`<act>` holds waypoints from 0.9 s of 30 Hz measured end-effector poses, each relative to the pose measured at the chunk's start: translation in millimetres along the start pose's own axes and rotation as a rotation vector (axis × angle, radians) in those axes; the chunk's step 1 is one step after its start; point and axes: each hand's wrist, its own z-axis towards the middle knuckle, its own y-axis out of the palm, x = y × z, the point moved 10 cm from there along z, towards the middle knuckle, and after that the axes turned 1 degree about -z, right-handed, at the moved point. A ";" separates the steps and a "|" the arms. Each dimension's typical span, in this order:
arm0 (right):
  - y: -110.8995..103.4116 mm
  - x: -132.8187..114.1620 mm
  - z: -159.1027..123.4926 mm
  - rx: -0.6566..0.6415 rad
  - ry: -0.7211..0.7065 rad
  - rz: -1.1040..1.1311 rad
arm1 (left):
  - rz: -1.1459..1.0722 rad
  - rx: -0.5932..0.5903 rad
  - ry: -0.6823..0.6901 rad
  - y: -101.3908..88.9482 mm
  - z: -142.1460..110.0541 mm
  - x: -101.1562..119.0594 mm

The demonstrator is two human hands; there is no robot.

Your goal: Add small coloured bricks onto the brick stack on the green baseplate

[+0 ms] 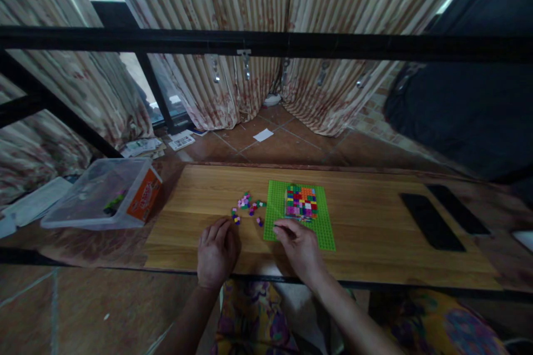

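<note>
We sit at a wooden table (375, 216) whose near edge runs just under our wrists, and its far edge meets the tiled floor (283, 147) before the curtains (250, 83). A black bar (266, 44) crosses the view high above the table. To the left, a clear plastic box (104, 194) stands just off the table's left end; to the right, two dark flat slabs (431, 222) lie well apart from our hands. Between them the wood is open on both sides of the work.

Our left hand (217, 252) rests on the table with fingers curled inward, holding nothing that we can see. The loose small bricks (247, 208) lie just beyond its fingertips. Our right hand (298, 247) lies at the near left corner of the green baseplate (325, 227), its fingertips pinched together; whether a brick is between them we cannot tell. The colourful block of bricks (300, 202) sits on the baseplate just beyond these fingertips.
</note>
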 end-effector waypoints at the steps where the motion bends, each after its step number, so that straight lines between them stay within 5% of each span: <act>1: -15.2 13.4 -5.5 0.046 0.050 0.032 | 0.000 -0.002 0.003 0.3 0.1 -0.2; 5: -66.8 60.2 -17.0 0.202 0.198 0.040 | -0.002 -0.006 0.013 0.8 0.8 -0.8; 9: -92.4 64.8 -7.5 0.290 0.161 -0.010 | 0.000 0.003 0.022 -0.2 2.0 -0.3; 21: -88.1 31.6 11.4 0.307 -0.045 -0.470 | 0.016 0.004 0.018 0.6 2.0 -0.5; 27: -85.8 27.9 14.1 0.282 -0.095 -0.496 | 0.003 0.000 0.021 0.7 1.0 -1.0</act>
